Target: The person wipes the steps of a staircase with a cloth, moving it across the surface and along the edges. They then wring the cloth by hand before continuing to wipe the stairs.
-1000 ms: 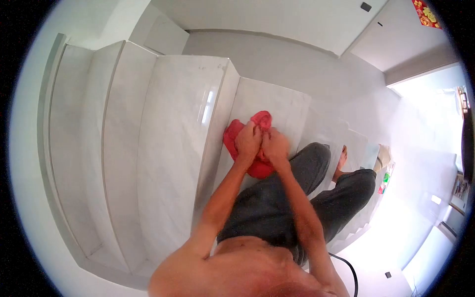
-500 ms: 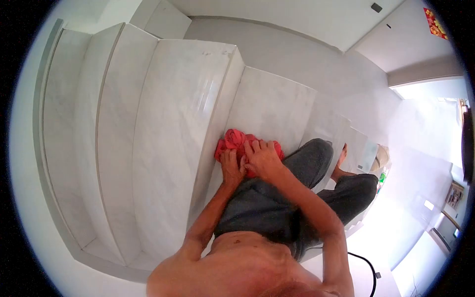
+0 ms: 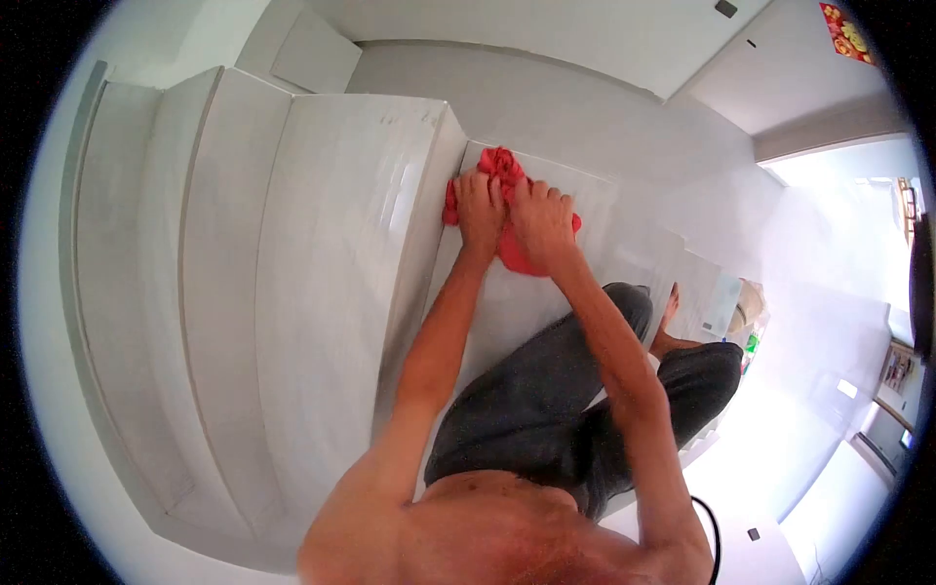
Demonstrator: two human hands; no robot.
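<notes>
Stair tread (image 3: 499, 314): red cloth (image 3: 517, 255) slid farther forward.

A glossy white marble stair tread (image 3: 507, 312) carries a crumpled red cloth (image 3: 522, 255), which touches the riser (image 3: 435, 234) just beside it, and a leg in dark grey trousers (image 3: 546, 390) kneels near the cloth.

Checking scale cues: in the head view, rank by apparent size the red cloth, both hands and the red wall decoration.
1. red cloth, partly covered.
2. left hand and right hand, alike.
3. red wall decoration, though farther away.
</notes>
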